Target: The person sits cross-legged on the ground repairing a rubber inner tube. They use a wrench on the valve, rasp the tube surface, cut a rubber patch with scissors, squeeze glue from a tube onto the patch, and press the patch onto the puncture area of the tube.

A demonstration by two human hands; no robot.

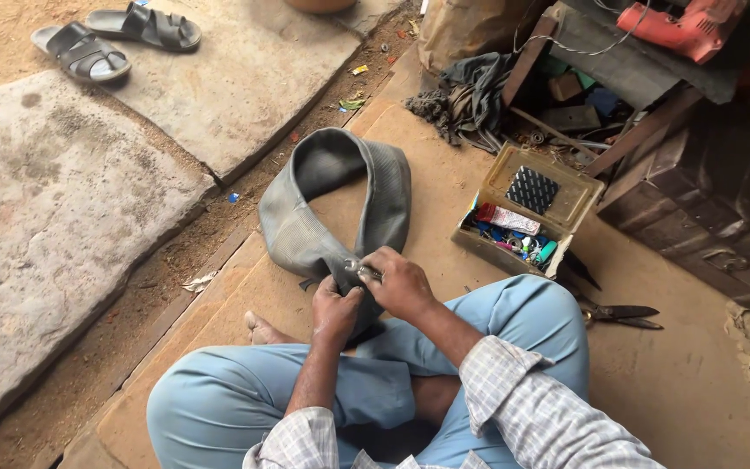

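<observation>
— Right, eyes on the inner tube (332,195): a grey, limp rubber tube, flattened and folded into a loop on the brown mat (696,391), just ahead of the person's crossed legs. Dull, dusty surface, a faint ribbed band along its outer side.

— And the valve?

— A small metal valve stem (359,268) pokes out where the two ends of the loop meet. The right hand (403,282) is curled over it, fingers pinched around the stem or a small metal piece on it; I can't tell which. The left hand (335,308) is closed in a fist on the rubber just below, bunching it tight.

— How would you play this one?

— I'd judge the left hand's job is to brace: keep the rubber clamped hard by the stem's base so nothing twists with it. Then turn with fingertips only, straight along the stem's line. Any sideways lean could strain the rubber at the root.

— What's around them?

— To the right, an open yellowish box (527,208) of small bright bits, with a dark patterned pad in its lid. Black shears (622,313) lie by the right knee. Further off, a heap of dark rags (466,100), and two grey sandals (115,39) on the stone slabs at top left.
</observation>
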